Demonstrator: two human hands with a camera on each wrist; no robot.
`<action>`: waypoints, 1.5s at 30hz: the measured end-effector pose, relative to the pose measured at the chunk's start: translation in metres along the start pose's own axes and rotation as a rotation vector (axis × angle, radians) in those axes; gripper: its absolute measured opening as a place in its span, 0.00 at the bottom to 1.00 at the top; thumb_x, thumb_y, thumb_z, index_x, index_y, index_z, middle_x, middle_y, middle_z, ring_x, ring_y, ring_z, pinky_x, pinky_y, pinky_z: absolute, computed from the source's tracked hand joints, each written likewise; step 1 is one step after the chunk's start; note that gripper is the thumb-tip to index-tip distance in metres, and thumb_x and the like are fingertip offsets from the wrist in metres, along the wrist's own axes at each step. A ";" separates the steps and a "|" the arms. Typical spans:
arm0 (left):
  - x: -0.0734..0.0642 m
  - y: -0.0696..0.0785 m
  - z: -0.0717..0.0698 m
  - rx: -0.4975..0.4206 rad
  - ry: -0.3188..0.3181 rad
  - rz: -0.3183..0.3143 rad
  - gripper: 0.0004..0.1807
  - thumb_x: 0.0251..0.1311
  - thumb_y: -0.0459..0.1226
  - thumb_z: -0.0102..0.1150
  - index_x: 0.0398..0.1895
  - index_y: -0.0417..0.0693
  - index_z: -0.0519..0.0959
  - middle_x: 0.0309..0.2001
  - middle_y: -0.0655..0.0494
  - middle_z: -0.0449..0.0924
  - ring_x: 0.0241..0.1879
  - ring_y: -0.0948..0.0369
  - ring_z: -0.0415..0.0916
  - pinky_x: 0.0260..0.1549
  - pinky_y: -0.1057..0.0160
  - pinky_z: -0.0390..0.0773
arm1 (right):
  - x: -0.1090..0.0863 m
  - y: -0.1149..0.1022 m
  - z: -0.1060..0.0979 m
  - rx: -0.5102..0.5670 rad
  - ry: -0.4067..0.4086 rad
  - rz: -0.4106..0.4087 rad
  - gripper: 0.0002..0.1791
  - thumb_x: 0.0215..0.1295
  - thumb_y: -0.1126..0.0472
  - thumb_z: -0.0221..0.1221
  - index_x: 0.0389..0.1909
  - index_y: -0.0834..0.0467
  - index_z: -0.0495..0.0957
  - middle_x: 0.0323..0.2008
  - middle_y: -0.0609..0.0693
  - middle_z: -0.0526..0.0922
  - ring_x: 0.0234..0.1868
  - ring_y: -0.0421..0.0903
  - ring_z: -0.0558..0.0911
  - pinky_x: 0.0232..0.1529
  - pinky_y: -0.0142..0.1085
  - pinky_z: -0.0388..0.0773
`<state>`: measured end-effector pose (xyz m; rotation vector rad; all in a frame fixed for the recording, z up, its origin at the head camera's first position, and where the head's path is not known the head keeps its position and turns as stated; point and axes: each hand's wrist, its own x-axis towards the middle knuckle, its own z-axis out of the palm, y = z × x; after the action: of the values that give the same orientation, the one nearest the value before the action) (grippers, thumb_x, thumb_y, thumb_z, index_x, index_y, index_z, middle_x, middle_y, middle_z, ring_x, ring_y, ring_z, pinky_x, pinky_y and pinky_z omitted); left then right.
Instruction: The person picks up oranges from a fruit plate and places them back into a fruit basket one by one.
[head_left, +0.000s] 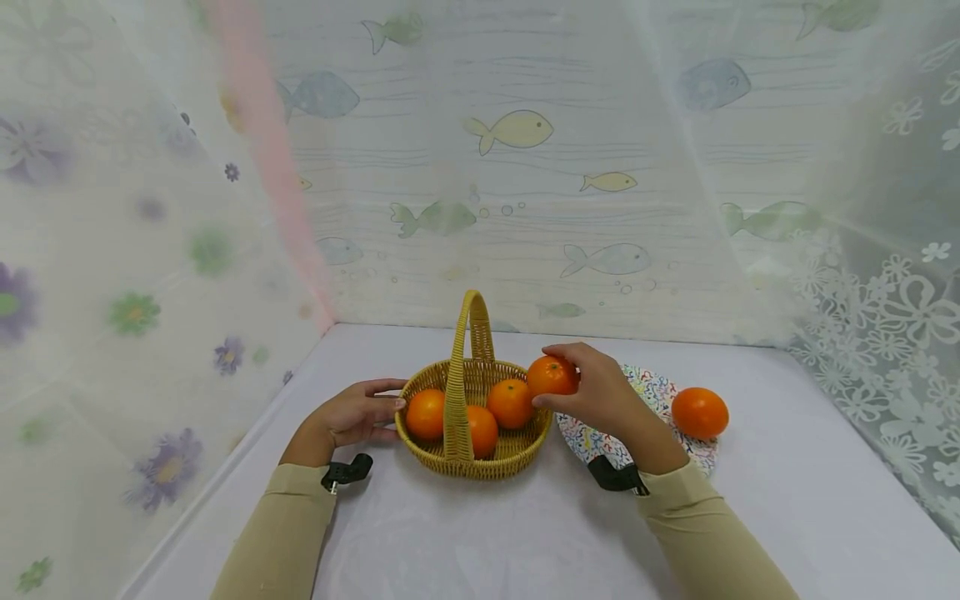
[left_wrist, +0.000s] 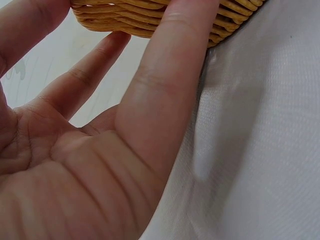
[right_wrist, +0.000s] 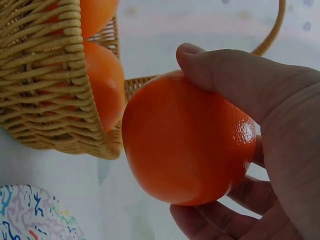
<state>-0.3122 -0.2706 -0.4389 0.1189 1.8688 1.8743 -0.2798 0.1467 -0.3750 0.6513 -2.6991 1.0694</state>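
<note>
My right hand grips a glossy orange between thumb and fingers, in front of the palm. In the head view, that orange is at the right rim of a yellow wicker basket with an arched handle. Inside the basket are a left orange, a middle orange and a right orange. My left hand touches the basket's left side with fairly straight, spread fingers. In the left wrist view its fingers rest against the woven wall.
To the right of the basket lies a round plate with a colourful squiggle pattern, partly behind my right forearm. Another orange sits on its right side. A white cloth covers the table, and printed curtains hang behind and at both sides.
</note>
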 end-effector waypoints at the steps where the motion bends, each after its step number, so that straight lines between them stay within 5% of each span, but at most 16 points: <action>1: 0.000 0.000 0.000 0.002 0.002 0.000 0.37 0.70 0.37 0.64 0.78 0.40 0.61 0.55 0.52 0.83 0.52 0.56 0.83 0.52 0.45 0.86 | 0.000 0.000 0.001 -0.002 -0.004 -0.005 0.41 0.54 0.43 0.78 0.68 0.49 0.75 0.64 0.48 0.79 0.57 0.51 0.81 0.55 0.48 0.85; 45: 0.001 0.000 0.002 -0.002 0.035 -0.022 0.36 0.69 0.37 0.65 0.78 0.43 0.63 0.58 0.50 0.81 0.53 0.54 0.83 0.52 0.45 0.85 | -0.002 -0.017 0.028 0.018 -0.089 -0.102 0.40 0.49 0.47 0.81 0.64 0.53 0.79 0.57 0.44 0.83 0.52 0.44 0.82 0.52 0.42 0.84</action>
<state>-0.3119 -0.2682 -0.4388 0.0648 1.8841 1.8749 -0.2706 0.1175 -0.3855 0.8498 -2.6993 1.0652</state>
